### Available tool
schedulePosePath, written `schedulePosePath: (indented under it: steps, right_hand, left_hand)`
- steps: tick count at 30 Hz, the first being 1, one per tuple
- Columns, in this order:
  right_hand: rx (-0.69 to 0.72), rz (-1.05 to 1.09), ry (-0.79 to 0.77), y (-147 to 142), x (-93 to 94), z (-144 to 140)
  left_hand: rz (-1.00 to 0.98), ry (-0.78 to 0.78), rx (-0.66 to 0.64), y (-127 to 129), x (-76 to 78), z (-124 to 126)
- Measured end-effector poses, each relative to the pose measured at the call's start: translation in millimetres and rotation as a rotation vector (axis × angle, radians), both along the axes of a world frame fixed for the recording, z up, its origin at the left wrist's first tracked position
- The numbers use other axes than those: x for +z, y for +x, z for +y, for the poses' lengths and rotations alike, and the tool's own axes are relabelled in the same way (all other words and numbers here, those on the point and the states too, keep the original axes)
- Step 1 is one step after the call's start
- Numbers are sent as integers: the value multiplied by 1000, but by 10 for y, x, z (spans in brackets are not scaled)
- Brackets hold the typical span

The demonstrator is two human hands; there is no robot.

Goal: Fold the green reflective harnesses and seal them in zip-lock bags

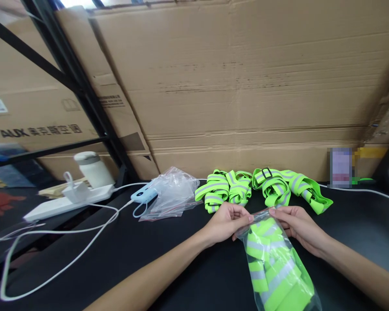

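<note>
Fingertips of the left hand and right hand are pinched on the mouth of a clear bag (packed with neon straps), whose long axis runs from that mouth toward the wearer, near loose straps.

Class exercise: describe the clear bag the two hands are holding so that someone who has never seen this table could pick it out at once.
Start at the black table in front of the cardboard wall. At its near edge, the left hand and right hand pinch the top of a clear plastic bag. Unlike the empty bags farther left, it is stuffed with neon-green reflective straps, and unlike the loose straps behind it, these are bagged.
</note>
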State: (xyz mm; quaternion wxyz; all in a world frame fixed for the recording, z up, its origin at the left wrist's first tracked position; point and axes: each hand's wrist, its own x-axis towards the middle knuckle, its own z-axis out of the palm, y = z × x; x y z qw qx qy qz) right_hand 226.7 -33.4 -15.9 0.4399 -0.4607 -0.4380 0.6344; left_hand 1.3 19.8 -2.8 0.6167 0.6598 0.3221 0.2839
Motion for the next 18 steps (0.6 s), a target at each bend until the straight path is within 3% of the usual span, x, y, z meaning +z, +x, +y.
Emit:
schedulePosePath:
  steps: [4, 12, 18]
  right_hand:
    - [-3, -14, 49, 12, -27, -1]
    - [15, -34, 75, -13, -28, -9]
    - [-46, -36, 25, -4, -17, 14]
  left_hand:
    - [15, -99, -7, 13, -40, 7]
    - [-6, -72, -20, -5, -41, 5]
    - [38, -54, 67, 30, -14, -13]
